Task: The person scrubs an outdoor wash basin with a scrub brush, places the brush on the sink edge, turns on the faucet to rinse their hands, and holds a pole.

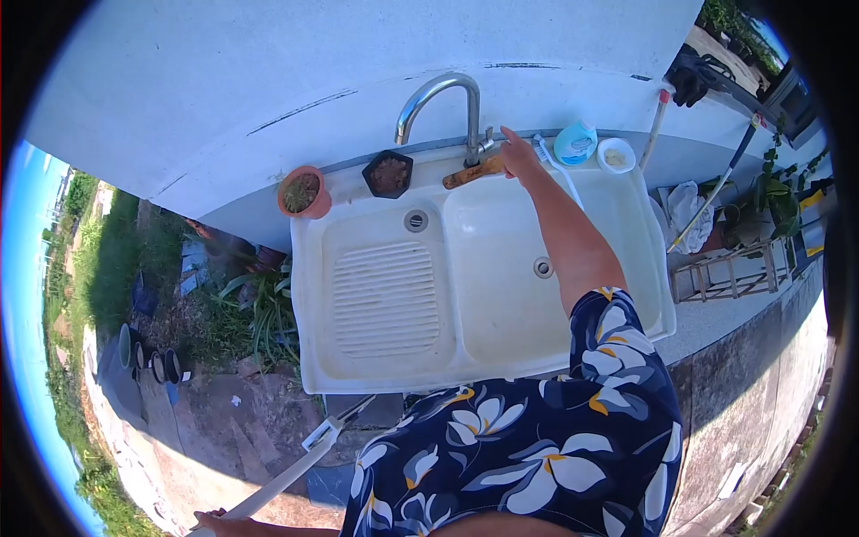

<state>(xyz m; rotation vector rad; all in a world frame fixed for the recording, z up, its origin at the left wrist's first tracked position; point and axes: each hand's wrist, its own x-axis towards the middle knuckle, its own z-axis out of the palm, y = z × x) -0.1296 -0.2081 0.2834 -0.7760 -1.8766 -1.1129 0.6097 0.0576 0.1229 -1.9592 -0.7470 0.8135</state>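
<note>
My right hand [519,155] reaches over the back rim of a white double sink [376,224]. Its index finger stretches out beside the lever of the chrome tap [474,112], the thumb is apart from it, and contact with the lever is unclear. A brown, wooden-looking piece [472,172] lies on the rim by the tap's base, just left of the thumb. Down at the bottom left, my left hand [215,523], partly cut off by the frame, is closed around a long pale pole [277,481] with a white frame-like end near the sink's front.
Along the back rim stand a terracotta pot [304,192], a black hexagonal pot [387,174], a light-blue bottle [575,143] and a white bowl [616,156]. A white brush [557,166] lies by the bottle. Poles lean at right near a wooden rack [734,271].
</note>
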